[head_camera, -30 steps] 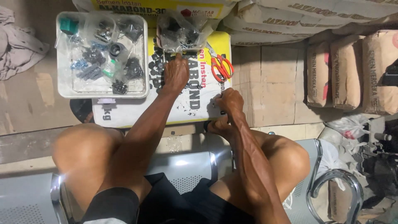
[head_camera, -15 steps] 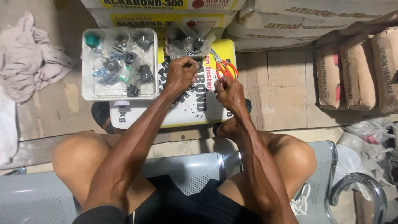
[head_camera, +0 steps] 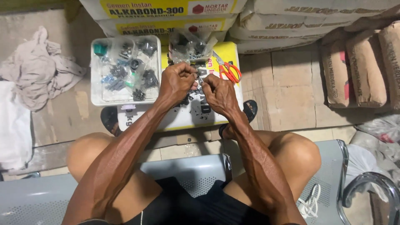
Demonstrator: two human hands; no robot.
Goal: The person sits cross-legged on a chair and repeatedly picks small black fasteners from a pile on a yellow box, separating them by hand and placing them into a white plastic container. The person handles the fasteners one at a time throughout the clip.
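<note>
My left hand (head_camera: 177, 82) and my right hand (head_camera: 220, 93) meet above a yellow and white sack (head_camera: 183, 114) lying flat like a table. Both pinch a small metal part (head_camera: 200, 79) between their fingertips; it is too small to tell its kind. Small dark parts lie scattered on the sack under my hands. Clear plastic bags of hardware (head_camera: 192, 45) lie at the sack's far end. Red-handled scissors (head_camera: 228, 71) rest just right of my hands.
A white tray (head_camera: 96, 98) with several small bags of screws and fittings sits left of the sack. Stacked cement sacks (head_camera: 291, 25) line the back and right. Rags (head_camera: 39, 71) lie at left. I sit on a grey metal bench (head_camera: 196, 175); sandals (head_camera: 110, 118) are under the sack.
My right hand has come up from the sack's near edge to join my left hand. Both hands now hold a small part together. The view has shifted slightly.
</note>
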